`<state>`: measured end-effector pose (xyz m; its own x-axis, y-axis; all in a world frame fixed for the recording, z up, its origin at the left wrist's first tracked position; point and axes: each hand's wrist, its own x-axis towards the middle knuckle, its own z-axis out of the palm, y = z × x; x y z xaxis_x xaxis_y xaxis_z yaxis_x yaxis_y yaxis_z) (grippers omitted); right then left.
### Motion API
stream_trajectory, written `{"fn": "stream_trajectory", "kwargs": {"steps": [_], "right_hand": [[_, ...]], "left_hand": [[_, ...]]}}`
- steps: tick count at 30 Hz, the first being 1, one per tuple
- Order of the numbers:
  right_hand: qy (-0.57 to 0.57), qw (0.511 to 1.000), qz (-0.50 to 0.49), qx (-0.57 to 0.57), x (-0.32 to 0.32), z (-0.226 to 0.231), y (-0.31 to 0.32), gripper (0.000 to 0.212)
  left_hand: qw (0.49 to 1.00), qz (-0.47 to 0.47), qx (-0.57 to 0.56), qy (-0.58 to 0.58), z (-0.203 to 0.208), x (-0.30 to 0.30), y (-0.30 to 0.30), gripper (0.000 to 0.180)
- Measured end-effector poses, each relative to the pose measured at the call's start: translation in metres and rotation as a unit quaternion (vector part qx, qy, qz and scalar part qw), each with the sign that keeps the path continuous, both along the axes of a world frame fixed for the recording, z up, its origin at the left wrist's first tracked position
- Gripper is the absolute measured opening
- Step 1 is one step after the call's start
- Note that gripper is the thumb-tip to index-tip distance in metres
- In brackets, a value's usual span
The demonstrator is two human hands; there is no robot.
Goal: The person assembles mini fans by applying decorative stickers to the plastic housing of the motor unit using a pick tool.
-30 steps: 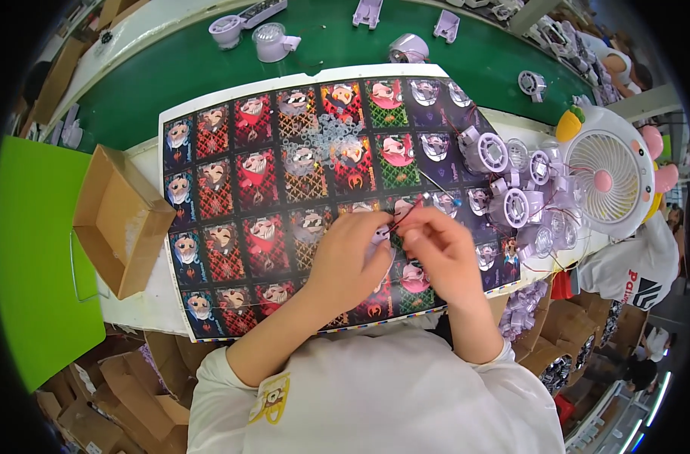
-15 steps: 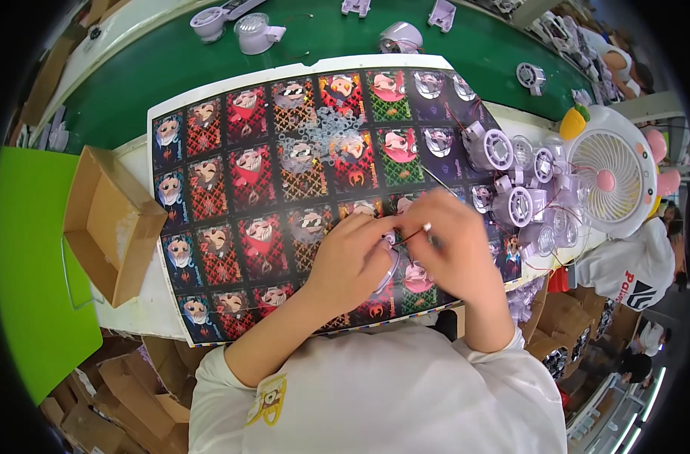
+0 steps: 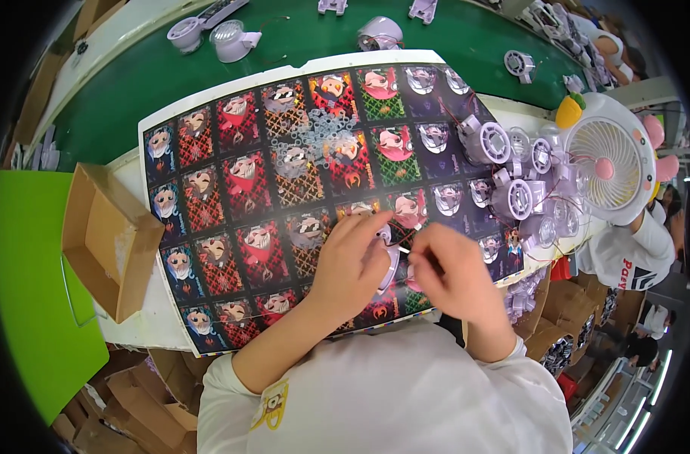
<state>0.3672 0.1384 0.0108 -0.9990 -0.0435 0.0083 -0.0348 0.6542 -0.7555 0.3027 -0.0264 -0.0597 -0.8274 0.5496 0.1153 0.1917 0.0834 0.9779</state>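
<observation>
One lilac part [image 3: 392, 265] pinched in the left grip [image 3: 348, 265], over the printed sheet [image 3: 246, 189]; right grip [image 3: 454, 272] curled just beside, can't tell from here if it's pinching the white-tipped wire [image 3: 404, 250]. Cardboard box [image 3: 143, 261] left: translucent bits [image 3: 123, 246] inside.

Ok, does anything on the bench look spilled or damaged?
Possibly the small clear rings: they lie loose in a scattered patch on the printed sheet, uncontained, which could pass for a spill, though they may be set out deliberately. I see no obvious damage.
</observation>
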Motion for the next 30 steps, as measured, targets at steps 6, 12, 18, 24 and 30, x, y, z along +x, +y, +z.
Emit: {"fn": "stream_trajectory", "kwargs": {"steps": [6,12,18,24,30], "right_hand": [[0.057,0.996,-0.067,0.023,0.007,-0.015,-0.024,0.018],[0.080,0.988,-0.131,0.035,0.010,-0.024,-0.040,0.019],[0.004,0.978,-0.195,-0.074,-0.001,-0.018,-0.027,0.008],[-0.095,0.990,-0.055,-0.092,-0.018,-0.006,0.000,0.008],[-0.101,0.993,0.043,-0.044,-0.029,0.001,0.017,0.010]], "left_hand": [[0.999,0.015,-0.009,0.047,-0.001,0.001,0.003,0.036],[0.997,0.036,-0.034,0.054,0.002,0.003,0.007,0.033],[0.994,0.050,-0.044,0.090,0.001,0.003,0.008,0.032],[0.993,0.048,-0.035,0.102,-0.002,0.002,0.007,0.031],[0.997,0.044,-0.016,0.067,0.000,0.002,0.006,0.027]]}}
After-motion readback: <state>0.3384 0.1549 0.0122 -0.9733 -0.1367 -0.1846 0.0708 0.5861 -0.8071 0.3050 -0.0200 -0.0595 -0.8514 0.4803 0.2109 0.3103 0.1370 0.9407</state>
